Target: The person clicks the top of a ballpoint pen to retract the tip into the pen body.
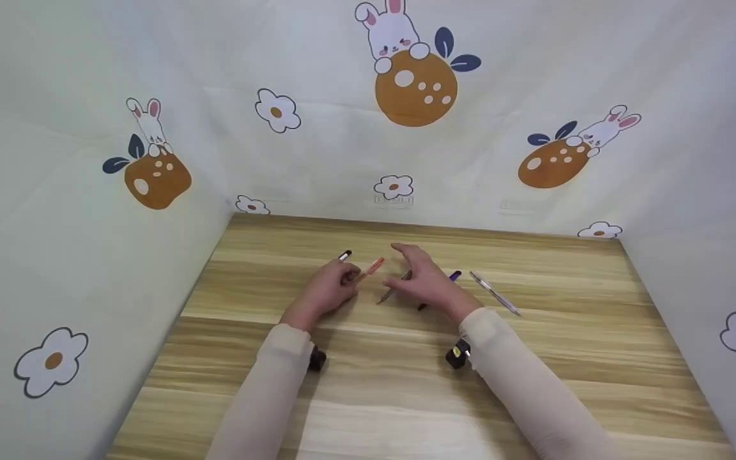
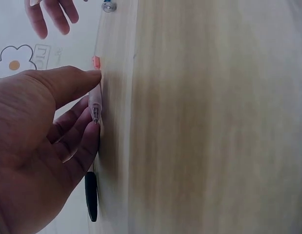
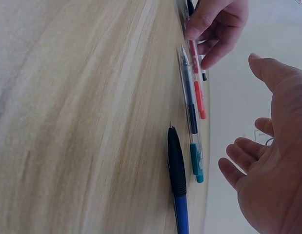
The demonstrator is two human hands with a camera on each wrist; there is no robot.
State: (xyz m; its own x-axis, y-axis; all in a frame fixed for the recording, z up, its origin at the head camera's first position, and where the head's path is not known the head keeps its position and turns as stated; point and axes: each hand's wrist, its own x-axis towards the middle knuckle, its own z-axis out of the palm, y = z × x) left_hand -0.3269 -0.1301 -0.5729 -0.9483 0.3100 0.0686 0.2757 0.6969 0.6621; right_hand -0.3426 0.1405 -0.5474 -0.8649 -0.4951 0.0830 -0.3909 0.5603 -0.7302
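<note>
- Evidently being thin, the red pen [image 1: 375, 264] is pinched between the thumb and fingers of the left hand [image 1: 328, 286], left of the teal pen [image 3: 191, 117].
- Fingers spread, the right hand [image 1: 429, 281] hovers with nothing in it, perhaps to keep clear.
- Hidden: the middle of the blue pen [image 3: 181, 212], in head view; most of the dark pen [image 1: 346, 255], far side.

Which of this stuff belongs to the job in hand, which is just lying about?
In the job:
- red pen, held by left hand
- teal-ended pen, likely, near open right hand

Lying about, apparently:
- blue pen
- clear pen, far right
- dark-ended pen beyond left hand
</note>
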